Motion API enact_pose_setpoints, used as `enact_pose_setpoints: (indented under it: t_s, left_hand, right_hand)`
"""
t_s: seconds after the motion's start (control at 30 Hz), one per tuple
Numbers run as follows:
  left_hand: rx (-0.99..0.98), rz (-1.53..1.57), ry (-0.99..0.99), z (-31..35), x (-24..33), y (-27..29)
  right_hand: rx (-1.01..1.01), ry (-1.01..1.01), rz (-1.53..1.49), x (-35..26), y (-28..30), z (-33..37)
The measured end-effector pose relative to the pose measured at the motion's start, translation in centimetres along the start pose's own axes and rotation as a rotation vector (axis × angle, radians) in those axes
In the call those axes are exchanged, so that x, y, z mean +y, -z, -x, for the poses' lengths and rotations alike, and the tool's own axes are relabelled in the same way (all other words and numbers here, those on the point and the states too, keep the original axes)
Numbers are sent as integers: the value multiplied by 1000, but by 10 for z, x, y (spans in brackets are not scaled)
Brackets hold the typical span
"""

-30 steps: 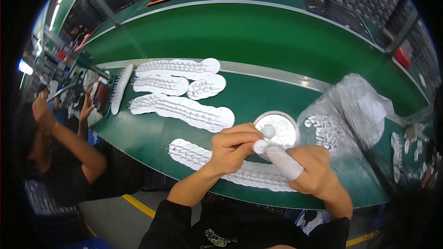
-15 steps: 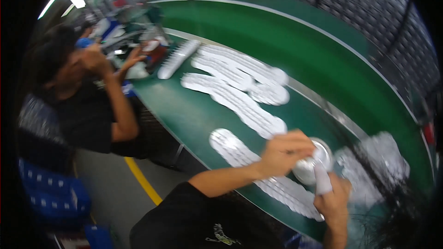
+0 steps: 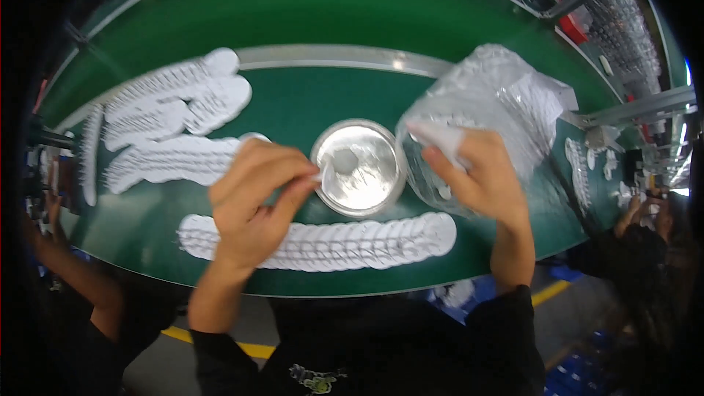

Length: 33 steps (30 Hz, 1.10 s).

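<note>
My left hand (image 3: 255, 194) is closed in a pinch on a small thin white piece (image 3: 324, 174) at the left rim of a round shiny metal bowl (image 3: 400, 165). Inside the bowl lies a pale round patch or disc that I cannot make out. Right of the bowl, my right hand (image 3: 480, 169) is at a clear plastic bag (image 3: 484, 88), its index finger in a white sleeve and stretched out, the thumb apart from it. Nothing shows between them. Below the bowl lies a row of overlapping white flat rounded pieces (image 3: 367, 242), partly behind my left wrist.
More rows of overlapping white pieces (image 3: 172, 161) lie at the left of the green table (image 3: 286, 95). A metal strip (image 3: 337, 59) and a green wall run along the back. Co-workers' arms (image 3: 88, 271) show at far left, another person (image 3: 638, 249) at far right.
The view has swung to the right. My hands, close together over the bowl before, are now apart: the right one has moved over to the plastic bag, the left stays at the bowl.
</note>
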<state>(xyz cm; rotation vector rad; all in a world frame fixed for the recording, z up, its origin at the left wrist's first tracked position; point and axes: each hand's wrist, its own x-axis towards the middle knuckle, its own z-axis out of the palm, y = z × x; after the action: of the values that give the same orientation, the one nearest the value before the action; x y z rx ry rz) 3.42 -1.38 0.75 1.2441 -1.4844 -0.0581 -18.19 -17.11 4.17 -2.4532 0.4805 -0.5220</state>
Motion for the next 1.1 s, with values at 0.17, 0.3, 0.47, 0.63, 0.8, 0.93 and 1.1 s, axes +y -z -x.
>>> enact_pose_setpoints:
  t_s: [0.17,0.3,0.47,0.63,0.8,0.93,1.1]
  left_hand:
    - [-16,-376,-151,2,-7,5]
    - [-55,-502,-23,22,0,22]
    - [-139,-506,-71,21,12,30]
    - [-131,-445,130,25,17,33]
    - [-108,-403,122,24,12,31]
    - [13,-308,-52,23,-2,13]
    - [89,-132,-85,23,10,-10]
  right_hand:
    - [-292,-35,194,5,-20,1]
    - [-304,-30,247,-2,-54,-12]
    - [-386,-102,115,7,-61,-16]
    - [-451,-71,153,7,-66,-19]
    - [-537,-63,147,7,-54,-11]
    - [-370,-74,-282,19,-36,-8]
    - [-212,-321,-965,-3,-37,4]
